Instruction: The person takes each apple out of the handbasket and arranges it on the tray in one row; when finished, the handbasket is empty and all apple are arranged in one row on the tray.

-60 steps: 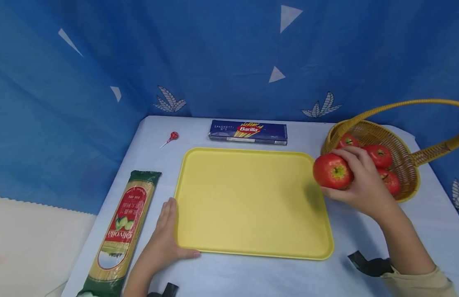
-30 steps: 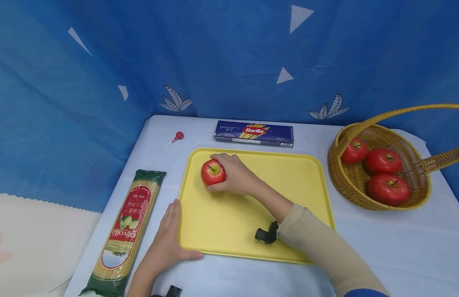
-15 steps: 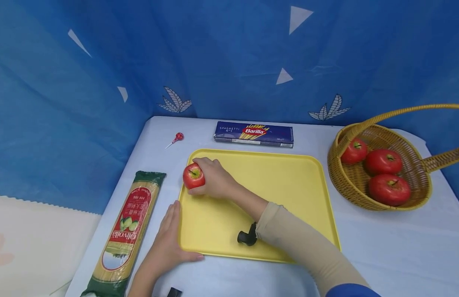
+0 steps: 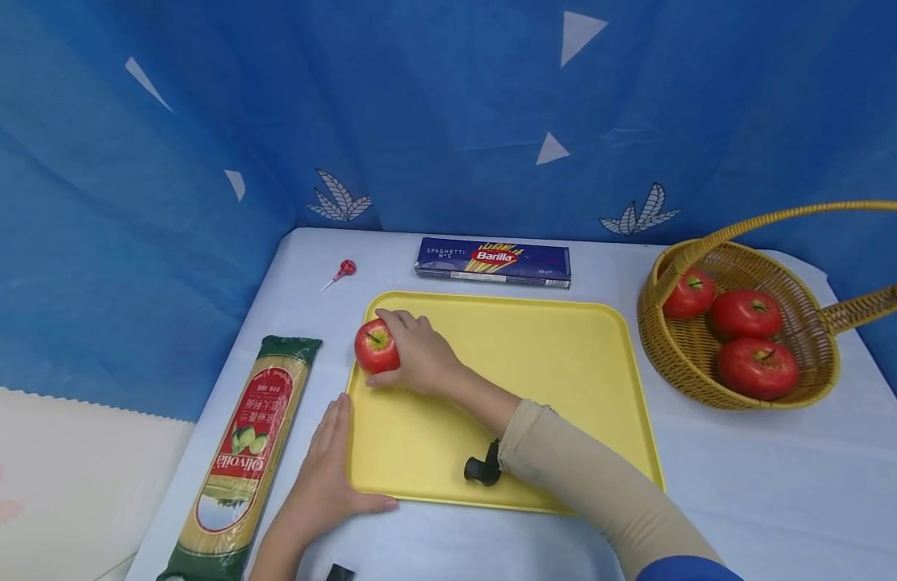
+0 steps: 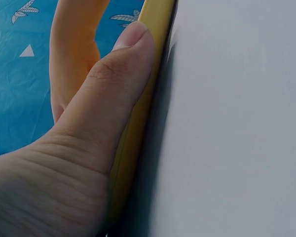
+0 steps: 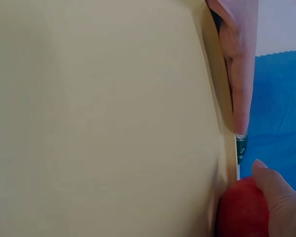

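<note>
A red apple (image 4: 376, 345) is at the far left part of the yellow tray (image 4: 506, 387), overlapping its left rim in the head view. My right hand (image 4: 418, 355) grips it from the right, fingers behind and thumb in front. The right wrist view shows the same apple (image 6: 244, 210) under the thumb, close against the tray's side. My left hand (image 4: 325, 468) rests with straight fingers along the tray's left edge and its thumb along the front edge. In the left wrist view that thumb lies against the yellow rim (image 5: 138, 123).
A wicker basket (image 4: 662, 355) with three red apples (image 4: 757, 369) stands at the right, its tall handle raised. A blue spaghetti box (image 4: 492, 262) lies behind the tray. A lollipop (image 4: 347, 268) is at the back left, and a long spaghetti bag (image 4: 245, 452) lies left of my left hand.
My right hand has carried an apple from the basket leftward across the tray to its left rim. Over the last half second it has barely moved. My left hand has stayed at the tray's corner.
</note>
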